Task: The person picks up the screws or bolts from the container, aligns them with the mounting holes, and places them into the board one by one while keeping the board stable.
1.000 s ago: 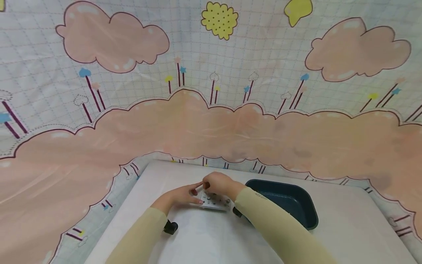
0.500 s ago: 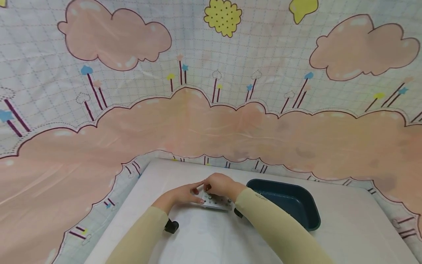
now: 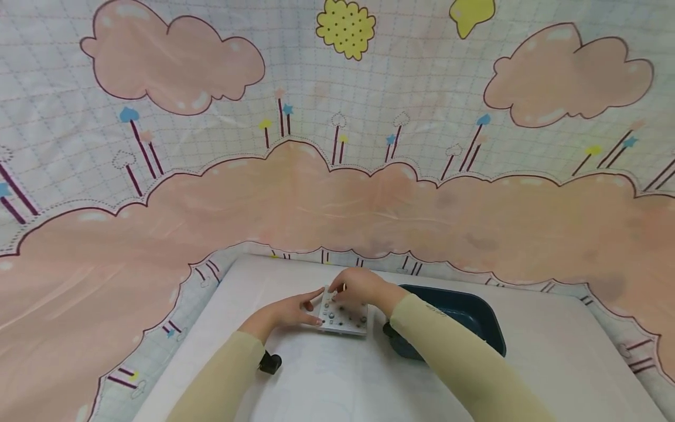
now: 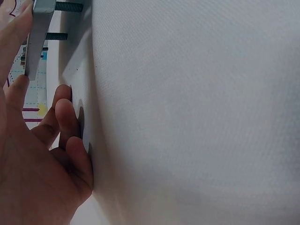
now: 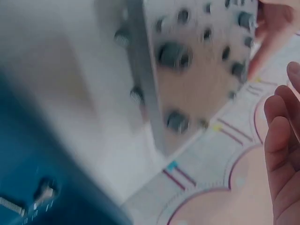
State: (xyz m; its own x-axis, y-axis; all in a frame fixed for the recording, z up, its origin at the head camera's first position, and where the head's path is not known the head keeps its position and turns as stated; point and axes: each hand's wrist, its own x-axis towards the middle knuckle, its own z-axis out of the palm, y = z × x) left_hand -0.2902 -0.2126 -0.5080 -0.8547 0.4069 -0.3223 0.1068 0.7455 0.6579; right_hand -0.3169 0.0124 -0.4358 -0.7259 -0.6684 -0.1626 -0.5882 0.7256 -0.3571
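White fabric is covering one table, and two light olive sleeves [image 3: 221,375] are reaching across it, a black device [image 3: 270,363] showing at each wrist. Two bare hands are meeting at one metal plate [image 5: 211,89] around mid-table. Its left edge is being touched near both corners by the left hand [image 3: 289,310], thumb and index finger spreading apart, three other fingers curling loosely beneath. The right hand [image 3: 360,286] is bending over the plate's far left part; whether its fingertips are pinching anything, I cannot tell. More than ten fittings [image 5: 178,121] are dotting the plate, too blurred for exact counting; each wrist view is showing two threaded ends [image 4: 69,6] jutting underneath. Just to the right, one dark blue tray [image 3: 464,305] is sitting partly behind the right sleeve, at least two metal pieces [image 5: 46,190] lying inside. Beyond, one backdrop [image 3: 337,205] is displaying two separate pink clouds [image 3: 179,64] and two yellow shapes [image 3: 345,28].
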